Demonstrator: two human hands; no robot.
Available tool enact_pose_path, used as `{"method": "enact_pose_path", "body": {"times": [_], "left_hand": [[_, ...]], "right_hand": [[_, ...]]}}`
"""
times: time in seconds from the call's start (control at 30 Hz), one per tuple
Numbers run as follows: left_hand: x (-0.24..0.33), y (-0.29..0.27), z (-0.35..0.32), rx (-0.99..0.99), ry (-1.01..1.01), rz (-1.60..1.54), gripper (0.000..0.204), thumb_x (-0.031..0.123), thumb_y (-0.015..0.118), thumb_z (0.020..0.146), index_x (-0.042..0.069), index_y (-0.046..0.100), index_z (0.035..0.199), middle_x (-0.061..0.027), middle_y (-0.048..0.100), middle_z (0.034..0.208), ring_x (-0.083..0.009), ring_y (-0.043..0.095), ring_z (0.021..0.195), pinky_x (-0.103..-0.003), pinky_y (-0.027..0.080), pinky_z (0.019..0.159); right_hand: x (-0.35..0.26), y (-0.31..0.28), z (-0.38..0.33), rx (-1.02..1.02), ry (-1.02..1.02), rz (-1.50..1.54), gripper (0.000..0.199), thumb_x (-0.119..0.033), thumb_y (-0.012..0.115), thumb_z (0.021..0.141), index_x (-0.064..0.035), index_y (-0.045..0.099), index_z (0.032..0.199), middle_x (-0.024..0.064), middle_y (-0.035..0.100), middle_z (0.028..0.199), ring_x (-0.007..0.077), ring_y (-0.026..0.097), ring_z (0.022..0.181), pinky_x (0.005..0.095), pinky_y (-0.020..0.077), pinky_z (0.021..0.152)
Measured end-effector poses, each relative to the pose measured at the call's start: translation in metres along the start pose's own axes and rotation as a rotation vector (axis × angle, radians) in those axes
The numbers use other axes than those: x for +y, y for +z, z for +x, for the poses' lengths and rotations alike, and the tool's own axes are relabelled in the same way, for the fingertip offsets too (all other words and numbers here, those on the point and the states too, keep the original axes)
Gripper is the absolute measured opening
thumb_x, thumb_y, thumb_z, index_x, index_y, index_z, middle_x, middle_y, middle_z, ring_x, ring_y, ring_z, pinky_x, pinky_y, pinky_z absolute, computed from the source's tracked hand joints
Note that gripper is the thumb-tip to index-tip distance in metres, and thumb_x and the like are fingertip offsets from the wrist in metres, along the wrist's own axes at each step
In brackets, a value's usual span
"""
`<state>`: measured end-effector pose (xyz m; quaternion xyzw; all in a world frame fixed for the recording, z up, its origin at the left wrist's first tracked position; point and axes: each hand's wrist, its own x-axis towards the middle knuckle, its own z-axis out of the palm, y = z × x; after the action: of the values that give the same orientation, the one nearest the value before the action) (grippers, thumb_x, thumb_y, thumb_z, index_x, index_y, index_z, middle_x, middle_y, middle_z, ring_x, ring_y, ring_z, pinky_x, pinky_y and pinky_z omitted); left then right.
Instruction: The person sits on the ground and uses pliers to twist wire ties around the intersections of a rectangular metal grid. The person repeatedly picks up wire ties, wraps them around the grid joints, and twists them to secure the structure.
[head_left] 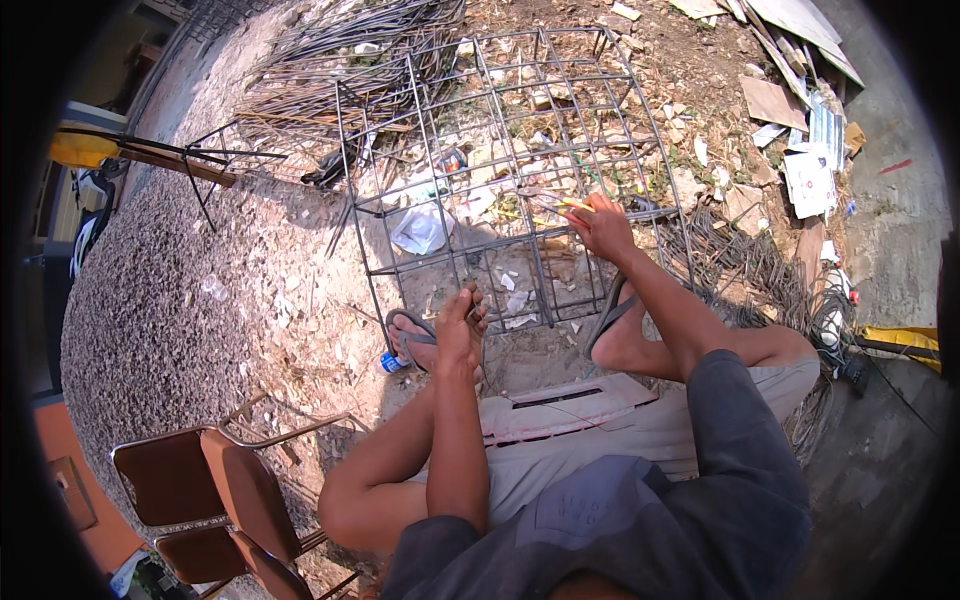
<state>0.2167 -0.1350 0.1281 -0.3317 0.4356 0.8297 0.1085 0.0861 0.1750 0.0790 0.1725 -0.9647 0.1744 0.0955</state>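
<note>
In front of me lies a rebar cage (455, 245) of thin dark bars tied into a grid. My right hand (603, 232) is closed round the yellow handles of a pair of pincers (548, 200). Their metal jaws point left, over the bars in the cage's middle. My left hand (461, 325) is held just off the cage's near side, its fingers curled together. What it holds, if anything, is too small to make out. My sandalled feet are by the cage's near edge, the left sandal (405, 325) close to its near left corner.
A heap of loose rebar (350, 70) lies beyond the cage, and bent bars (745, 265) lie to its right. Gravel (170, 300) is piled at left. Brown chairs (215, 480) stand near left. Boards (790, 50) lie far right. A white bag (422, 230) sits under the bars.
</note>
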Motion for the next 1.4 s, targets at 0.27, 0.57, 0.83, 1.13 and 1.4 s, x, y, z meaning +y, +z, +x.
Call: {"method": "enact_pose_path", "body": {"times": [0.27, 0.57, 0.83, 1.13, 1.4], "left_hand": [[-0.008, 0.007, 0.021, 0.042, -0.04, 0.008, 0.03, 0.024, 0.063, 0.098, 0.004, 0.061, 0.121, -0.001, 0.064, 0.095, -0.0094, 0.059, 0.075, -0.021, 0.048, 0.059], [-0.025, 0.017, 0.032, -0.002, -0.068, -0.008, 0.029, 0.023, 0.065, 0.097, 0.007, 0.062, 0.121, -0.0004, 0.065, 0.094, -0.0101, 0.061, 0.074, -0.022, 0.052, 0.06], [-0.045, 0.019, 0.039, -0.002, -0.135, 0.081, 0.03, 0.024, 0.065, 0.097, 0.009, 0.063, 0.124, 0.0, 0.063, 0.095, -0.0136, 0.063, 0.079, -0.024, 0.05, 0.063], [-0.063, 0.022, 0.076, 0.046, -0.034, 0.29, 0.026, 0.023, 0.071, 0.091, 0.003, 0.073, 0.108, -0.0027, 0.07, 0.095, -0.0103, 0.059, 0.08, -0.027, 0.046, 0.062], [-0.008, 0.025, 0.133, 0.02, 0.669, 1.34, 0.026, 0.021, 0.071, 0.085, 0.004, 0.073, 0.105, -0.0139, 0.072, 0.092, -0.0309, 0.069, 0.082, -0.038, 0.052, 0.076]], "right_hand": [[0.014, 0.024, 0.011, -0.221, 0.086, 0.163, 0.033, -0.026, 0.078, 0.082, -0.018, 0.072, 0.113, 0.008, 0.06, 0.102, 0.0286, 0.061, 0.099, 0.0421, 0.0496, 0.084], [0.007, 0.012, 0.0, -0.022, 0.049, 0.064, 0.033, -0.022, 0.072, 0.086, -0.0173, 0.068, 0.119, 0.0087, 0.06, 0.113, 0.0286, 0.06, 0.104, 0.041, 0.0488, 0.088], [-0.106, 0.012, -0.026, -0.318, 0.302, 0.672, 0.03, -0.021, 0.067, 0.092, -0.0009, 0.065, 0.113, 0.0121, 0.068, 0.102, 0.0247, 0.068, 0.089, 0.0368, 0.0536, 0.077], [-0.148, 0.047, -0.04, -0.349, 0.878, 1.348, 0.017, -0.018, 0.059, 0.099, -0.0009, 0.062, 0.101, 0.0057, 0.065, 0.081, 0.0112, 0.061, 0.061, 0.0266, 0.0511, 0.054], [-0.16, 0.098, -0.022, -0.061, 1.537, 1.483, 0.011, -0.008, 0.054, 0.095, -0.0035, 0.06, 0.087, 0.0033, 0.057, 0.067, 0.0123, 0.049, 0.047, 0.0277, 0.0335, 0.039]]}}
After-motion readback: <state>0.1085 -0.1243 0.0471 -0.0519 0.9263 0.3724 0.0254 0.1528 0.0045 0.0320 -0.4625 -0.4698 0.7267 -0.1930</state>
